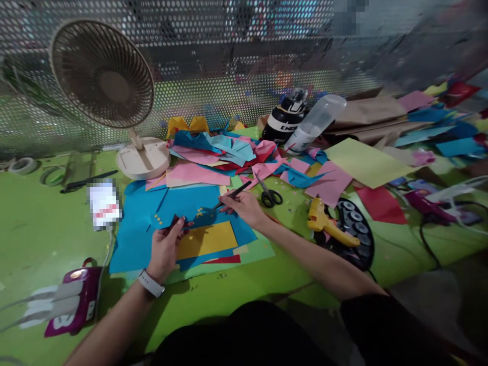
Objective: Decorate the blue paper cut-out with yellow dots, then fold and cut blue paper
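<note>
On the green table: we see our two hands working over a spread of coloured paper, close in front of us.
Left hand (164, 247): we have it closed on a small dark piece (177, 222), pinched between thumb and fingertips and lifted just above the blue sheet (183, 203); a watch with a pale strap (151, 283) sits on that wrist.
Right hand (244, 206): we have it clamped around a slim black tool (233, 194), held like a pen, its tip pointing down-left towards the dark piece. Whether it is tweezers or a pen we cannot tell.
Why held so: we judge the left hand steadies the piece so the tool's fine tip can meet it.
Blue sheet: it lies flat under both hands, with a yellow sheet (208, 239) on top and tiny yellow bits (159, 219) scattered on it.
Within reach: scissors (269, 194) and a yellow glue gun (327, 223) lie just right of our right hand, probably parked there for quick pick-up.
Further off: a desk fan (104, 76) stands back left; two bottles (301, 122) lie tipped beyond the paper heap (224, 152).
Writing: the white label (103, 205) at left is blurred; lettering on the dark bottle is too small to read.
</note>
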A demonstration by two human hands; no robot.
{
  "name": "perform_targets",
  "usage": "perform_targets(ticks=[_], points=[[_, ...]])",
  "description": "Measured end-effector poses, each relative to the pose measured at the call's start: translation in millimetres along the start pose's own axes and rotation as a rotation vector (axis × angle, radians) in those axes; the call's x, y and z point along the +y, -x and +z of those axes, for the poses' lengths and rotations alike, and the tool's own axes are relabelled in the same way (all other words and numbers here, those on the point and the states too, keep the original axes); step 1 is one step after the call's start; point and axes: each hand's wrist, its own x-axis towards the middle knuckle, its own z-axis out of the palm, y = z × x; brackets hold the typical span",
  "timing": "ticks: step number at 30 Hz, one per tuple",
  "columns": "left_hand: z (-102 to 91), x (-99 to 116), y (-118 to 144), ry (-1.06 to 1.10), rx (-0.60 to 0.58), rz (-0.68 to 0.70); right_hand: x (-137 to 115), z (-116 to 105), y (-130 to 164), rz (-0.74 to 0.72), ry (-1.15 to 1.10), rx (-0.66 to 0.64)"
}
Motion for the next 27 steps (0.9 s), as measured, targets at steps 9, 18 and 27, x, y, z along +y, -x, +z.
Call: perform_targets(ticks=[9, 18, 27], points=[[0.1, -1.4, -1.0, -0.019, 0.004, 0.001, 5.2, -4.4, 5.0, -0.071, 0.079, -0.054], [-0.8, -1.2, -1.1, -0.048, -0.015, 0.018, 9.9, -3.8, 2.6, -0.073, 0.025, -0.044], [2.0, 1.1, 0.6, -0.046, -0.012, 0.014, 9.9, -0.3, 6.2, -0.122, 0.049, -0.027]])
